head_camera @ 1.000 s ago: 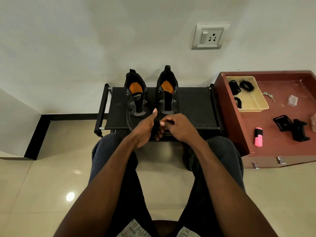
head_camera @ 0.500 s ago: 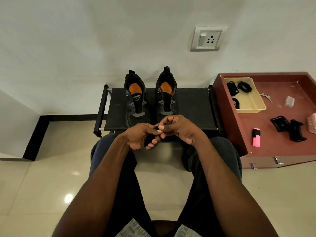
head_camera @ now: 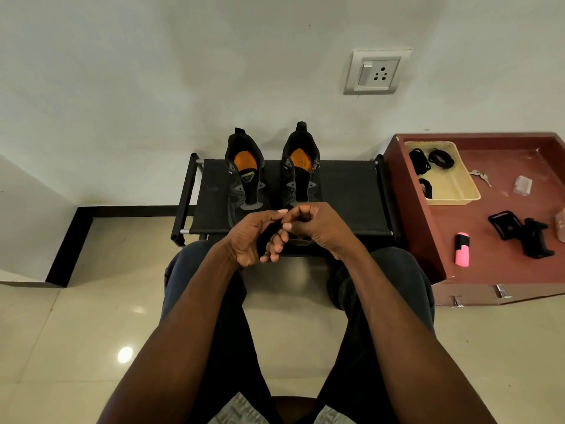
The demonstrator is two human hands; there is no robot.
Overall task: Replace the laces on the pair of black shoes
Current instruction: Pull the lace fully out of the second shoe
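Two black shoes with orange insoles, the left shoe [head_camera: 244, 175] and the right shoe [head_camera: 301, 169], stand side by side on a black fabric rack [head_camera: 348, 197], toes toward me. Neither shows a lace. In front of their toes my left hand [head_camera: 253, 237] and my right hand [head_camera: 315, 224] meet. Both pinch a black lace [head_camera: 276, 222], which is mostly hidden between the curled fingers. Bundled black laces [head_camera: 440, 159] lie in a yellow tray [head_camera: 458, 197] to the right.
A maroon table [head_camera: 489, 264] at the right carries the tray, keys [head_camera: 481, 176], a pink highlighter [head_camera: 462, 254], a black phone holder [head_camera: 519, 232] and a clear plastic piece [head_camera: 523, 185]. A wall socket [head_camera: 376, 71] sits above the rack. My knees flank the glossy floor tiles.
My left thumb, raised a second ago, has come down to meet the right fingertips. Both hands stay together at the shoes' toes, working the lace.
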